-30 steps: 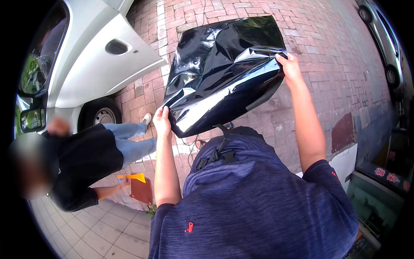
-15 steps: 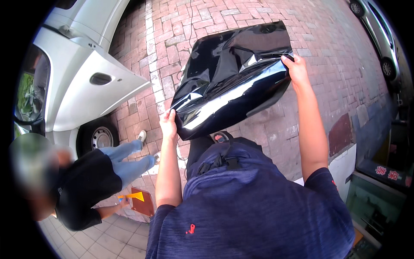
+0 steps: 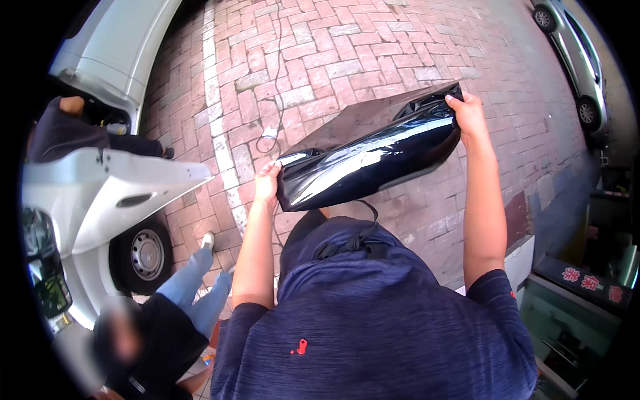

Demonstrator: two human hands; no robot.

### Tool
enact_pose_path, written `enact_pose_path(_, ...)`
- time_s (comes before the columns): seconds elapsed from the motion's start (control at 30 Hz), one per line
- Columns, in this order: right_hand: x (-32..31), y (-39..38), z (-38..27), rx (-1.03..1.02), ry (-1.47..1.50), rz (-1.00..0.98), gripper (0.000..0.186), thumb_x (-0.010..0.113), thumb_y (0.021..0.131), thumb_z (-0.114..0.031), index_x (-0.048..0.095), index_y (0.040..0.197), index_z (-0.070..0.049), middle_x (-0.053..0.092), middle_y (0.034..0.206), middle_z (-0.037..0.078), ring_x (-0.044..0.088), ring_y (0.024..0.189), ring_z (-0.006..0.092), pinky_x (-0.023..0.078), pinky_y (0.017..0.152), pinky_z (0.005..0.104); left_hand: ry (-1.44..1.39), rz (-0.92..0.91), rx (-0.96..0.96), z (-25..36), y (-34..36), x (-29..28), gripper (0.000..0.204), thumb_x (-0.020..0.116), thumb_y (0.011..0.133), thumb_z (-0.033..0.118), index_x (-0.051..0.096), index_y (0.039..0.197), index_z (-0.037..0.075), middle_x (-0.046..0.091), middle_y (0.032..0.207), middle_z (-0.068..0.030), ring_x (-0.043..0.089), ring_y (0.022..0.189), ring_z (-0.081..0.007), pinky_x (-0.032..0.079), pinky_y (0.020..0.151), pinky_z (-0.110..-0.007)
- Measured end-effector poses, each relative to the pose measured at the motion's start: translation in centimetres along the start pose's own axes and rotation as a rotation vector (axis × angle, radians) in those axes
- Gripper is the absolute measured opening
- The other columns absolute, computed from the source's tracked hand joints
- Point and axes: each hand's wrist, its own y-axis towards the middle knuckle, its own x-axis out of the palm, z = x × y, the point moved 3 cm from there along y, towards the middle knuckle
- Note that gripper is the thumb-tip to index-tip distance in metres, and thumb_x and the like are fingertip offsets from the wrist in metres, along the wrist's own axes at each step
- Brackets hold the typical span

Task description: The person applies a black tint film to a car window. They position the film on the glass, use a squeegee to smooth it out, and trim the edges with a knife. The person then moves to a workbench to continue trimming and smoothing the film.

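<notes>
A sheet of glossy, dark tinted film (image 3: 383, 157) hangs in front of me between my two hands. My left hand (image 3: 267, 181) grips its left edge, thumb on top. Higher up, at the right corner, my right hand (image 3: 469, 116) pinches the film with its fingers closed. The near part bulges in a shiny curve. Beyond it, the far part looks see-through brown, with the brick paving showing through. Creases run in from both gripped edges.
At left stands a white vehicle with its door (image 3: 143, 193) open and a person (image 3: 67, 130) beside it. Another person in a black top (image 3: 167, 340) is at lower left. A cable (image 3: 277, 73) lies on the brick paving (image 3: 320, 40). A silver car (image 3: 575, 60) is parked far right.
The film's far part has dropped away from view, so the sheet looks shorter. Both hands keep their hold. A person by the vehicle has come into view; the one in black appears lower.
</notes>
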Motion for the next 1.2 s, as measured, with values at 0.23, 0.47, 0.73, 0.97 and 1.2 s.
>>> enact_pose_path(0.23,1.1,9.7,-4.4,-0.09,-0.052,0.068,0.011,0.064,0.091,-0.006,0.069,0.089,0.004,0.066,0.079,0.001,0.058,0.071,0.01,0.047,0.066,0.0292,0.032,-0.06,0.029,6.9,10.9,6.7,0.011,0.062,0.098,0.015,0.069,0.103,0.007,0.065,0.088,0.005,0.058,0.083,-0.0065,0.047,0.079,-0.022)
enact_pose_path(0.47,3.6,18.2,-8.5,-0.307,-0.179,-0.017,0.014,0.067,0.092,-0.01,0.068,0.085,0.002,0.062,0.074,-0.003,0.053,0.071,0.0056,0.044,0.064,0.0262,-0.127,-0.058,0.071,9.6,18.3,8.3,0.013,0.061,0.098,0.009,0.067,0.11,0.008,0.068,0.101,0.0015,0.062,0.09,-0.0101,0.049,0.085,-0.025)
enact_pose_path(0.73,10.0,32.0,-16.7,-0.495,-0.221,-0.306,0.011,0.065,0.092,-0.006,0.066,0.09,0.005,0.059,0.073,-0.002,0.051,0.07,0.0057,0.044,0.063,0.0249,-0.165,-0.213,-0.043,11.2,26.7,13.6,0.016,0.059,0.094,-0.003,0.061,0.104,0.01,0.068,0.094,-0.0021,0.067,0.084,-0.0147,0.054,0.079,-0.03)
enact_pose_path(0.97,16.0,44.5,-28.7,-0.893,-0.276,-0.544,0.007,0.065,0.088,-0.002,0.064,0.086,0.005,0.057,0.066,0.004,0.051,0.061,0.0114,0.042,0.058,0.0283,-0.291,-0.193,0.035,16.5,36.7,22.7,0.035,0.056,0.086,-0.011,0.058,0.119,0.003,0.071,0.106,-0.0104,0.068,0.1,-0.0227,0.053,0.094,-0.038)
enact_pose_path(1.2,20.0,50.1,-37.6,-1.204,-0.487,-0.753,0.007,0.067,0.081,-0.001,0.065,0.085,0.004,0.057,0.067,0.014,0.058,0.058,0.0284,0.044,0.057,0.0326,-0.341,-0.362,-0.188,20.4,45.1,29.8,0.034,0.064,0.095,0.023,0.056,0.127,0.012,0.066,0.121,-0.0034,0.063,0.111,-0.0194,0.049,0.096,-0.036)
